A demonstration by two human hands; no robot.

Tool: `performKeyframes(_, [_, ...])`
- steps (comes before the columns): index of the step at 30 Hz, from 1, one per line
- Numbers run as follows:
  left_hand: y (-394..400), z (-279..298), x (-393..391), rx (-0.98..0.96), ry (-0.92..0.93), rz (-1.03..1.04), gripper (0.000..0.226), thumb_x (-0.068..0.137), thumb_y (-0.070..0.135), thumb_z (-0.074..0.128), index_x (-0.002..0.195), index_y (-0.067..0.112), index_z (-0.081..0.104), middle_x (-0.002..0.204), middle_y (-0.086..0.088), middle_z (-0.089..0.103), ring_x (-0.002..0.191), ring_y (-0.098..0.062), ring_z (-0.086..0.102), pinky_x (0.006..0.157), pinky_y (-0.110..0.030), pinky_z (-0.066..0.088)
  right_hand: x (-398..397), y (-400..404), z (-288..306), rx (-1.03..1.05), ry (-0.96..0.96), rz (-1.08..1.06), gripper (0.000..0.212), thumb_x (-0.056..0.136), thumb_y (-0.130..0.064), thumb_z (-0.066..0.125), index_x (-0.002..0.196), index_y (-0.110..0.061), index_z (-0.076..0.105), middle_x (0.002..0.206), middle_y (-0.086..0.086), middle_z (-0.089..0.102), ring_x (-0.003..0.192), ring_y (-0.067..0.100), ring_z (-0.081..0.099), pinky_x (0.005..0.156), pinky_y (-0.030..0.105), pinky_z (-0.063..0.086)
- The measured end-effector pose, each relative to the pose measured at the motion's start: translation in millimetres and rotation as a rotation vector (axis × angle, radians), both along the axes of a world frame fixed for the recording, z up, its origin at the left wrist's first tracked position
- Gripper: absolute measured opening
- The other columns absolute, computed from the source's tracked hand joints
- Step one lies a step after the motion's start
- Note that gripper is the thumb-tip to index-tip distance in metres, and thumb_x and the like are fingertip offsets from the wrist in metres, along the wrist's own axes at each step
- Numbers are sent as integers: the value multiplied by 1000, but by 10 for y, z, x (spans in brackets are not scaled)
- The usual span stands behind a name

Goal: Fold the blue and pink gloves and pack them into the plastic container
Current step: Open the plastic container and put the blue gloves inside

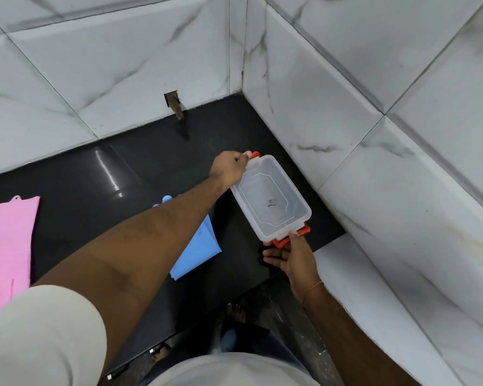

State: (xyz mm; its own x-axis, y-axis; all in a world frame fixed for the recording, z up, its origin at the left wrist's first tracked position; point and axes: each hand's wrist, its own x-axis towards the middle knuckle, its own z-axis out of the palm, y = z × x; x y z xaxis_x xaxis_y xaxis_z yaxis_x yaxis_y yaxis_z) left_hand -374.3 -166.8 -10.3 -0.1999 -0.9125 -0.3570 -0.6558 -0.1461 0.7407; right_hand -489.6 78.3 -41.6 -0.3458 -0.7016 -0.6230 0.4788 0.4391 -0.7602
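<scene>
A: Where's the container (pixel 271 197)?

B: At the right of the black counter (pixel 140 168), near the corner of the marble-tiled walls (pixel 346 93). It's clear, lid on, with a red clip at each short end.

A: And the hands?

B: One on each end. The left hand (pixel 229 168) reaches across to the far end and grips it by the far clip (pixel 255 155), fingers curled over the edge. The right hand (pixel 293 257) is at the near end, thumb on the near clip (pixel 290 238), the other fingers spread underneath, palm up.

A: Is it lifted or resting?

B: I can't tell.

A: The gloves?

B: Both lie flat on the counter, outside the container. The blue glove (pixel 198 246) is just left of it, partly hidden under the left forearm. The pink glove (pixel 7 246) is well apart, at the left edge of view, partly cut off by the frame.

A: Anything else?

B: A small hole (pixel 171 98) in the far wall, low down, with something brown hanging from it.
</scene>
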Motion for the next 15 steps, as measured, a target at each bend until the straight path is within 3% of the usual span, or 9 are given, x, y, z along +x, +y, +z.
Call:
performKeyframes(2, [37,-2,-6,69,97,104,51,116,47,44,86,16,70,93,-5,73,91,-22,70,85,-35,54,-44,19,-38,28,-31,40,54,115,-43,33,129,-2,64,101,17,80,79,28,76,75,43,65])
performKeyframes(3, [54,1,-2,99,164,186,49,117,47,39,105,14,73,112,-9,75,108,-26,70,98,-38,55,-66,35,-51,52,-23,72,57,113,-48,34,128,-3,65,104,17,80,80,28,76,74,42,64])
performKeyframes(5, [134,55,10,96,272,380,52,118,45,34,144,10,62,142,-11,65,131,-27,63,110,-37,47,-119,77,-55,129,19,96,60,110,-58,37,124,-9,67,107,16,78,80,27,74,71,39,63])
performKeyframes(6, [208,95,23,74,299,452,51,118,43,35,152,11,56,149,-10,60,135,-25,59,110,-36,45,-158,103,-62,178,68,76,57,108,-61,39,122,-14,66,108,16,76,81,27,73,70,39,63])
performKeyframes(9, [623,159,91,65,373,563,50,115,37,45,161,17,47,162,-6,46,143,-21,51,123,-40,41,-295,183,-106,243,380,-52,39,104,-60,51,112,-24,64,110,11,71,94,27,70,83,49,64])
performKeyframes(11, [1016,181,152,196,458,597,54,114,33,49,166,20,41,169,-3,40,152,-21,45,130,-46,36,-409,159,-69,167,601,-139,25,103,-53,57,106,-30,63,109,7,72,101,28,69,93,53,60])
performKeyframes(15, [1601,216,219,477,656,573,57,117,29,47,171,24,31,169,1,45,155,-24,46,127,-50,41,-657,-200,155,-25,763,-55,22,102,-49,58,120,-38,65,109,-21,68,103,-1,63,82,20,46])
